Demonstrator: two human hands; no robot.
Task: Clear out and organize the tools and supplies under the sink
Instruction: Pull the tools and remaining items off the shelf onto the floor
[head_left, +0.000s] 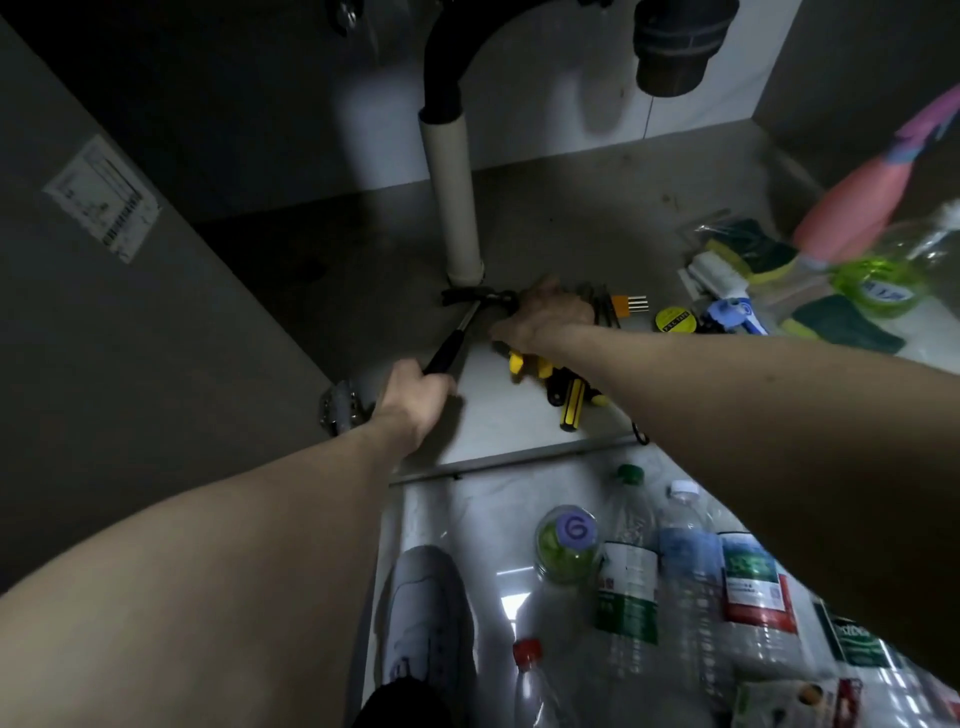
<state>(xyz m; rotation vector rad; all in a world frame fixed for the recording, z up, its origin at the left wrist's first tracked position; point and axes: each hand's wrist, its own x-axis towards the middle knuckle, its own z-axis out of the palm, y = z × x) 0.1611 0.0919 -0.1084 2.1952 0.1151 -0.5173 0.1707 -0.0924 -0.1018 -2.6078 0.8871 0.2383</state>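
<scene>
My left hand (415, 395) grips the black handle of a hammer (460, 332), whose head lies by the foot of the white drain pipe (452, 202). My right hand (545, 314) rests palm down on a pile of tools with yellow and black handles (569, 395), fingers curled around some of them; what exactly it holds is hidden. A set of hex keys (626, 304) and a yellow tape roll (675, 319) lie just right of that hand on the cabinet floor (571, 218).
Sponges (841, 322), a brush (719, 273), a green bottle (883, 280) and a pink spray bottle (857, 208) crowd the cabinet's right side. Several plastic bottles (685, 566) lie on the floor outside, beside my grey shoe (426, 613). A black trap (675, 47) hangs overhead.
</scene>
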